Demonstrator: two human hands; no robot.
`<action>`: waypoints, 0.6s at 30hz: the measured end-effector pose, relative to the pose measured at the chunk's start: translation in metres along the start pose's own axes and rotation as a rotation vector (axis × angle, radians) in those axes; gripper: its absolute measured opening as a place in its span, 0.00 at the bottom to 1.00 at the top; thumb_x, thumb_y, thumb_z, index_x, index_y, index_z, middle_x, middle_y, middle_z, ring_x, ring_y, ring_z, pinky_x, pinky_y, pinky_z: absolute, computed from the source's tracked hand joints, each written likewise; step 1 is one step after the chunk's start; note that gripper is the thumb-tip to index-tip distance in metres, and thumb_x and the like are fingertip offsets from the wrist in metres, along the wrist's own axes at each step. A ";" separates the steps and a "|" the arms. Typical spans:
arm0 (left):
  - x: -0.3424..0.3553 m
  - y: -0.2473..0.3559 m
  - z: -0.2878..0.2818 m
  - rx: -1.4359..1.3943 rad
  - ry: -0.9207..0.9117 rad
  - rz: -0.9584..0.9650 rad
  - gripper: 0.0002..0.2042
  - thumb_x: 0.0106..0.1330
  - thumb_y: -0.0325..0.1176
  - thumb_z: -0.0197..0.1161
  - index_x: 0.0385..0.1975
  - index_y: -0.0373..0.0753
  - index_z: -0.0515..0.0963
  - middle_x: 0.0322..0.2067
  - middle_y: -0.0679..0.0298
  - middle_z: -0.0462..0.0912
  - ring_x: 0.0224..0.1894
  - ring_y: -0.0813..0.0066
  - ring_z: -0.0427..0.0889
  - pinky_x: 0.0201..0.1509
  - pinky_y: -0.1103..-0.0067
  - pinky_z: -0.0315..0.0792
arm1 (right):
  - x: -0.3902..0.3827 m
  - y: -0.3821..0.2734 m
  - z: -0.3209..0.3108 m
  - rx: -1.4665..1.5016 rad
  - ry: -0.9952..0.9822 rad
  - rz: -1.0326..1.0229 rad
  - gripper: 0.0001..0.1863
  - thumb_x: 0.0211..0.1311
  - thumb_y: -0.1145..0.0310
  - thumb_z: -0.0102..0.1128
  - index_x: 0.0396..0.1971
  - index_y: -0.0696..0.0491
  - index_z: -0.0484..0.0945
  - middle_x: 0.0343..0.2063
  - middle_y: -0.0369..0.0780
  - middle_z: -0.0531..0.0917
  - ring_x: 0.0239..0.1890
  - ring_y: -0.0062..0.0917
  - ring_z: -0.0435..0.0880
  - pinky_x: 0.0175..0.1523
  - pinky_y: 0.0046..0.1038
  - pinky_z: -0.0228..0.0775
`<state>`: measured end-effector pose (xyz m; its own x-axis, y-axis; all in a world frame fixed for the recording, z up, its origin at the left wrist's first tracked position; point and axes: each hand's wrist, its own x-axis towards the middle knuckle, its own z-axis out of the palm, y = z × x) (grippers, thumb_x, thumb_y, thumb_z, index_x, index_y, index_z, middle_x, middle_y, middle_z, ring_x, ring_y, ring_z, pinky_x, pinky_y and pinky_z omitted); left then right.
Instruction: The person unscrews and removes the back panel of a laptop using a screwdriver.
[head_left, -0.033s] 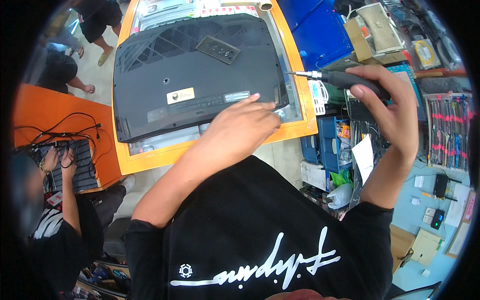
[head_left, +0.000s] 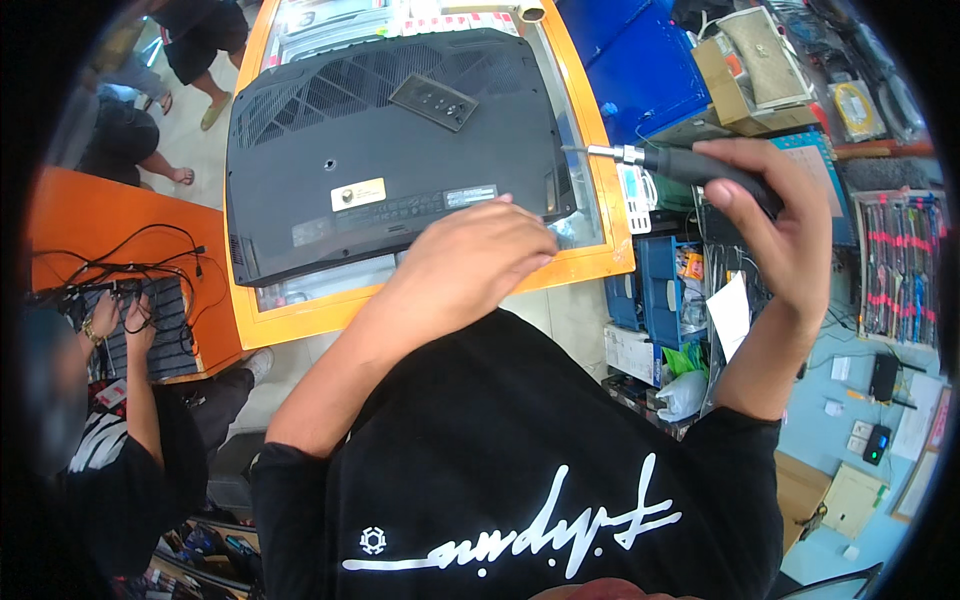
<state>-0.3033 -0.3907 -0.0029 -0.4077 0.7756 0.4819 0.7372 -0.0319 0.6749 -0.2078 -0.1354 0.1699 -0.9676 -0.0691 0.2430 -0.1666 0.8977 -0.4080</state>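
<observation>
A dark laptop [head_left: 290, 205] lies bottom side up on a glass counter with an orange frame [head_left: 605, 200]. On its vented far half rests a small dark rectangular tray [head_left: 433, 102] with several tiny bits on it, perhaps screws. Over the laptop's near right edge is my left hand [head_left: 475, 255], fingers curled and drawn together; whatever they pinch, if anything, is hidden. Raised to the right of the counter, my right hand [head_left: 785, 215] grips the black handle of a screwdriver [head_left: 690, 165]. Its shaft points left, the tip near the laptop's right side.
On the left, another person's hands [head_left: 125, 315] handle black cables [head_left: 110, 265] by an orange table [head_left: 175, 230]. A blue bin [head_left: 640, 60], a white power strip [head_left: 635, 205] and blue drawers [head_left: 655, 290] stand on the right. Other people's legs show at the far left.
My left hand has slid slightly left, its fingers curling in more. The screwdriver in my right hand has shifted slightly left and lower. The laptop looks almost unmoved.
</observation>
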 end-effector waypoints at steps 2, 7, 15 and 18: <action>-0.007 0.005 -0.015 -0.179 0.109 -0.215 0.09 0.66 0.25 0.69 0.45 0.36 0.84 0.43 0.59 0.88 0.50 0.66 0.87 0.61 0.69 0.78 | -0.008 0.017 0.011 0.162 0.048 -0.086 0.15 0.61 0.70 0.73 0.45 0.60 0.85 0.37 0.42 0.88 0.38 0.25 0.86 0.46 0.23 0.74; -0.026 0.012 -0.023 -0.730 0.552 -0.553 0.09 0.66 0.21 0.69 0.45 0.32 0.85 0.39 0.60 0.88 0.43 0.73 0.88 0.51 0.77 0.81 | -0.003 0.040 0.048 0.412 0.109 -0.273 0.17 0.54 0.74 0.76 0.44 0.60 0.86 0.33 0.42 0.88 0.33 0.26 0.84 0.39 0.24 0.72; -0.042 0.024 -0.032 -0.799 0.741 -0.503 0.07 0.66 0.20 0.70 0.42 0.29 0.85 0.38 0.53 0.90 0.37 0.70 0.90 0.46 0.76 0.84 | 0.027 0.029 0.081 0.496 -0.022 -0.388 0.18 0.50 0.74 0.79 0.43 0.56 0.88 0.31 0.41 0.87 0.29 0.27 0.83 0.35 0.23 0.71; -0.047 0.030 -0.029 -0.739 0.753 -0.542 0.06 0.68 0.23 0.68 0.41 0.27 0.83 0.36 0.50 0.88 0.36 0.66 0.89 0.45 0.73 0.85 | 0.033 0.021 0.086 0.505 -0.059 -0.418 0.18 0.50 0.74 0.79 0.43 0.56 0.88 0.31 0.41 0.87 0.30 0.27 0.84 0.35 0.23 0.72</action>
<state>-0.2773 -0.4465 0.0110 -0.9674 0.2421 0.0745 -0.0186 -0.3614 0.9322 -0.2597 -0.1566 0.0935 -0.8083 -0.4043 0.4280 -0.5856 0.4767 -0.6556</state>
